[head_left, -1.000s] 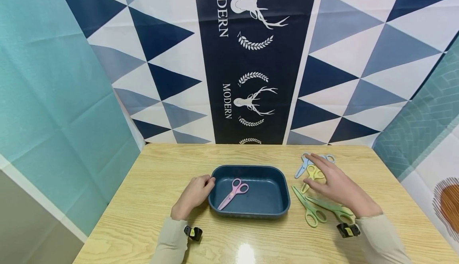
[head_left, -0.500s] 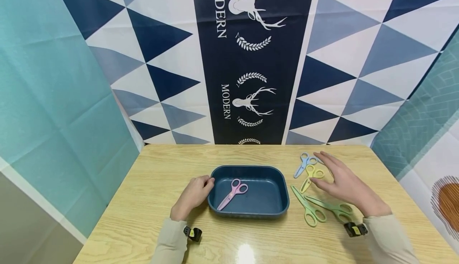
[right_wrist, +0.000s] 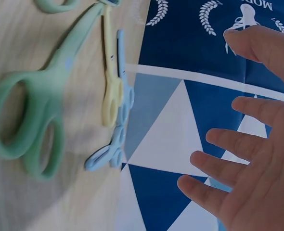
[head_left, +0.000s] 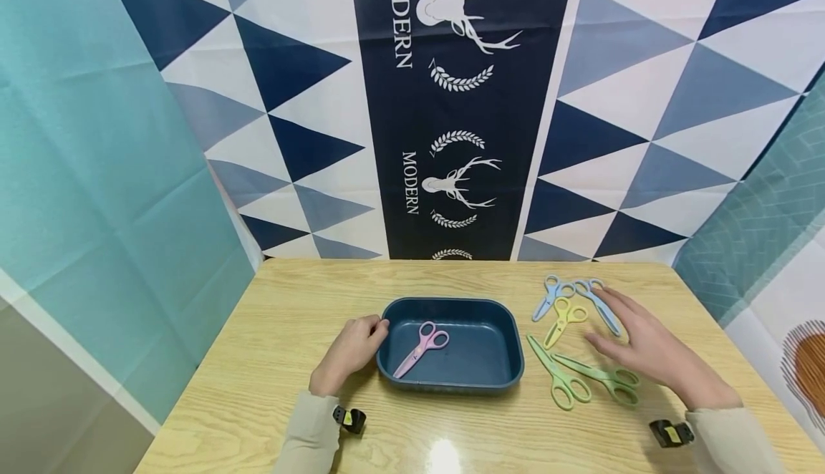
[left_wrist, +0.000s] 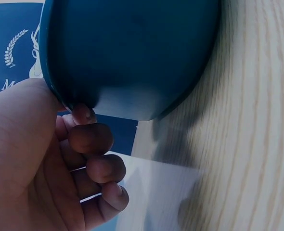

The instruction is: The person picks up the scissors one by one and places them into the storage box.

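A dark blue rectangular bin [head_left: 480,354] lies in the middle of the table in the head view, with pink scissors [head_left: 417,351] inside. My left hand [head_left: 350,351] pinches its left rim; the left wrist view shows thumb and curled index finger at the edge. My right hand [head_left: 647,341], fingers spread and holding nothing, hovers at the right, its fingertips by the right-hand blue scissors [head_left: 604,312]. Left of it lie other blue scissors [head_left: 549,303], yellow scissors [head_left: 559,326] and two green pairs, one green scissors [head_left: 551,368] nearer the bin and another green scissors [head_left: 594,371].
The wooden table [head_left: 290,302] ends at a patterned cloth backdrop [head_left: 451,116]. Teal cloth [head_left: 116,159] hangs on the left side. Both wrists carry small black devices, such as the right wrist device [head_left: 672,433].
My right hand has moved rightward, away from the yellow scissors, uncovering the right-hand blue scissors. The left hand stays at the bin's rim, and the scissors lie where they were.
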Demonstrator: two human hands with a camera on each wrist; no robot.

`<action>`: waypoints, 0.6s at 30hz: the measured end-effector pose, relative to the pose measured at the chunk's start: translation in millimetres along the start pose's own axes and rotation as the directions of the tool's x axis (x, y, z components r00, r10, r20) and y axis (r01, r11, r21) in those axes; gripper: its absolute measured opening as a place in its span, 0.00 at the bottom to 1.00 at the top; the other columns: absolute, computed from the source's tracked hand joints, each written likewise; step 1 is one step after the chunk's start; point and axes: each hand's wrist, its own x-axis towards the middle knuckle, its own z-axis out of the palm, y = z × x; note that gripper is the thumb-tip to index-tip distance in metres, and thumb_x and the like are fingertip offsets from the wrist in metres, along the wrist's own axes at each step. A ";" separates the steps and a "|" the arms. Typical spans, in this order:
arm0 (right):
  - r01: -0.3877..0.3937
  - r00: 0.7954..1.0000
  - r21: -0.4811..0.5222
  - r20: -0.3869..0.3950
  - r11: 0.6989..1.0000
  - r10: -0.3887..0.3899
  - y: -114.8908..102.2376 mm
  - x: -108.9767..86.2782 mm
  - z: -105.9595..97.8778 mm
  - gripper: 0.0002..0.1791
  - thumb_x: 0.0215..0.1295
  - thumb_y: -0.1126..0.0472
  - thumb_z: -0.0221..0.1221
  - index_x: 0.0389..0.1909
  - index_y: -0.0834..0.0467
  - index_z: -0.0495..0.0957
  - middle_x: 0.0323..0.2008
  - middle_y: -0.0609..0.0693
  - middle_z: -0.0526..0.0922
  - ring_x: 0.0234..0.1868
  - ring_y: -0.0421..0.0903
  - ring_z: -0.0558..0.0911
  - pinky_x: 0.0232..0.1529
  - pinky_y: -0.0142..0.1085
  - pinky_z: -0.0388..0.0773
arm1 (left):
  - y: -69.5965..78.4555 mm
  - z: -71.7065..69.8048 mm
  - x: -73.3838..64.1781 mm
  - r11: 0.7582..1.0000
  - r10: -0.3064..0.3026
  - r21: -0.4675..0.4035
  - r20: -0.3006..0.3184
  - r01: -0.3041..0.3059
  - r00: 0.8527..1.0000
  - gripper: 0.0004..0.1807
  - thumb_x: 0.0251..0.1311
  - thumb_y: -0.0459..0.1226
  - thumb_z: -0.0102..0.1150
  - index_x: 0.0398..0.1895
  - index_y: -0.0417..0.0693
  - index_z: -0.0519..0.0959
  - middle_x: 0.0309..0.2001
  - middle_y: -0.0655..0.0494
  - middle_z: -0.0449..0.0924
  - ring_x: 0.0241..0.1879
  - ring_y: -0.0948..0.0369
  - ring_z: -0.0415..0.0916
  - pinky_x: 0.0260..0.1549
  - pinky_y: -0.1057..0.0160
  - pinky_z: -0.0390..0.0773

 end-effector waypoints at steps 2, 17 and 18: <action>-0.008 1.000 0.000 0.009 1.000 0.008 2.5 -4.1 1.0 0.47 0.65 0.50 0.69 0.79 0.59 0.57 0.70 0.74 0.65 0.65 0.78 0.68 0.54 0.72 0.67 | 0.0 0.4 -0.3 1.000 0.000 0.001 -0.001 0.000 1.000 0.22 0.78 0.42 0.49 0.20 0.52 0.68 0.18 0.63 0.61 0.18 0.67 0.61 0.21 0.69 0.62; -0.083 0.994 -0.007 0.074 0.997 0.083 12.5 -27.2 10.8 0.47 0.67 0.48 0.68 0.80 0.59 0.56 0.68 0.74 0.68 0.65 0.76 0.70 0.54 0.71 0.69 | 2.3 -1.5 -1.3 1.000 0.001 0.002 -0.004 -0.001 1.000 0.21 0.78 0.42 0.49 0.20 0.51 0.68 0.18 0.62 0.61 0.18 0.67 0.61 0.21 0.69 0.62; -0.086 0.993 -0.007 0.083 0.996 0.087 12.8 -28.1 11.2 0.47 0.67 0.47 0.68 0.80 0.59 0.56 0.68 0.74 0.68 0.65 0.76 0.70 0.54 0.71 0.69 | 2.3 -1.6 -1.3 1.000 0.000 0.005 -0.005 0.000 1.000 0.21 0.77 0.41 0.49 0.20 0.51 0.68 0.18 0.62 0.61 0.18 0.67 0.61 0.21 0.69 0.62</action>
